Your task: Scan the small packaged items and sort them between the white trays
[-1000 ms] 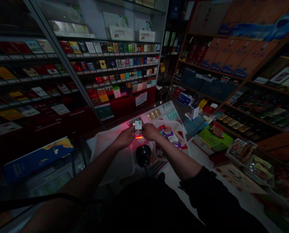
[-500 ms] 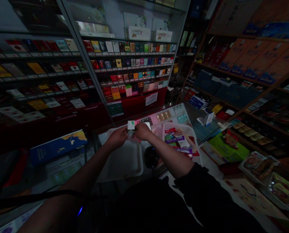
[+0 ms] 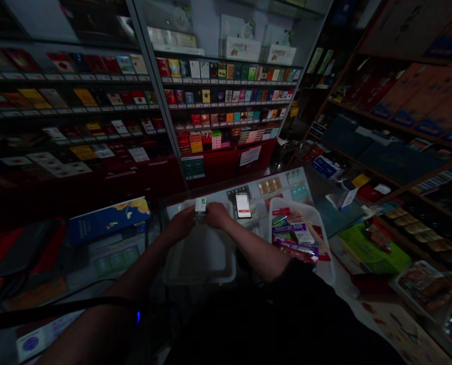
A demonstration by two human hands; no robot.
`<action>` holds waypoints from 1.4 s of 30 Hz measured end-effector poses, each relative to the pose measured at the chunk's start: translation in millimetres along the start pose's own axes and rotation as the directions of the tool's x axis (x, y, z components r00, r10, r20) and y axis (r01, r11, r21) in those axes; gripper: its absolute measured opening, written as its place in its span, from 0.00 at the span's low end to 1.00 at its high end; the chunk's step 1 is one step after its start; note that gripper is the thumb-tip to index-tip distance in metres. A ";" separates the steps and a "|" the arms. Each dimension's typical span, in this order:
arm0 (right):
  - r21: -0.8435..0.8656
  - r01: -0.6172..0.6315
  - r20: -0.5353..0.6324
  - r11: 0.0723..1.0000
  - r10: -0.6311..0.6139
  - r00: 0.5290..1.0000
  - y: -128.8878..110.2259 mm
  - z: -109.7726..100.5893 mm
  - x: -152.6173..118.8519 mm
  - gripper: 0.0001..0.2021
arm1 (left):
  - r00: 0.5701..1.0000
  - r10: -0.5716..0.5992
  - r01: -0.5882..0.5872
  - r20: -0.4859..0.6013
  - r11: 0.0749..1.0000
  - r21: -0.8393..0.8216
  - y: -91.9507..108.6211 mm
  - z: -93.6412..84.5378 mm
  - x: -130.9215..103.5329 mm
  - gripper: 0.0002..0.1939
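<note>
A small white-and-green cigarette pack (image 3: pixel 200 204) is held up over the far end of a translucent plastic tray (image 3: pixel 231 263). My left hand (image 3: pixel 183 223) grips it from the left with closed fingers. Closed around its other side is my right hand (image 3: pixel 216 215); the fingertips of both hands are partly hidden. The tray's floor shows below my wrists. Just right of my right hand, a phone with a lit screen (image 3: pixel 243 206) lies on the glass counter (image 3: pixel 260 177).
To the right stands a plastic bin (image 3: pixel 327 243) filled with wrapped sweets. A blue box (image 3: pixel 108 220) lies at left. Shelves of cigarette packs (image 3: pixel 226 96) rise behind the counter. A green carton (image 3: pixel 378 243) sits far right, near packaged food (image 3: pixel 425 284).
The view has shifted left, so the surroundings appear further right. The phone, earlier mostly covered by my right hand, now shows fully. Both hands still hold the pack.
</note>
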State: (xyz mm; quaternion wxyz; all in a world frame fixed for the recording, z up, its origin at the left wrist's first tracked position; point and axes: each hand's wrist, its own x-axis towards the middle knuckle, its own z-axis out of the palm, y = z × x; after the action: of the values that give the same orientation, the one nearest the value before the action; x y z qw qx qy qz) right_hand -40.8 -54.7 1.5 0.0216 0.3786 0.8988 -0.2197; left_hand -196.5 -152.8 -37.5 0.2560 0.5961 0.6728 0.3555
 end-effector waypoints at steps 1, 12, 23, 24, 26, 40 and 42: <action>0.007 0.012 0.008 1.000 -0.012 1.000 -1.2 4.5 3.2 0.16 | 1.000 0.000 0.000 0.007 1.000 -0.016 -4.0 0.1 -1.2 0.37; 0.077 0.037 0.003 0.996 -0.037 0.999 -8.1 47.5 25.9 0.21 | 0.985 -0.162 0.147 -0.062 0.970 -0.194 -47.9 24.3 -3.4 0.42; 0.185 0.032 0.044 0.982 -0.040 0.998 -2.1 68.2 22.6 0.20 | 0.972 -0.227 0.202 -0.063 0.939 -0.278 -36.7 35.8 -8.8 0.34; 0.177 0.036 0.046 0.984 -0.045 0.998 -1.8 66.9 20.5 0.21 | 0.970 -0.230 0.203 -0.082 0.946 -0.253 -36.7 35.8 -8.9 0.36; 0.161 0.046 0.043 0.986 -0.054 0.998 -1.0 61.9 13.9 0.22 | 0.966 -0.221 0.196 -0.134 0.965 -0.176 -35.2 34.2 -9.8 0.39; 0.089 0.101 -0.223 0.991 -0.079 0.972 36.2 0.9 -83.5 0.36 | 0.981 0.184 -0.155 -0.067 0.939 0.308 53.3 46.1 -13.5 0.42; 0.061 0.042 -0.256 0.997 -0.025 0.966 51.9 -8.5 -103.1 0.38 | 0.976 0.216 -0.197 -0.016 0.915 0.352 65.9 57.5 -10.0 0.42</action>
State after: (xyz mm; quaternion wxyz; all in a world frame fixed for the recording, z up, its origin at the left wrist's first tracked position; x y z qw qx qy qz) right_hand 69.6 -88.4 10.7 -0.1103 0.3891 0.8926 -0.1991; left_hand -109.9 -150.3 -22.0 0.0888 0.6898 0.6651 0.2719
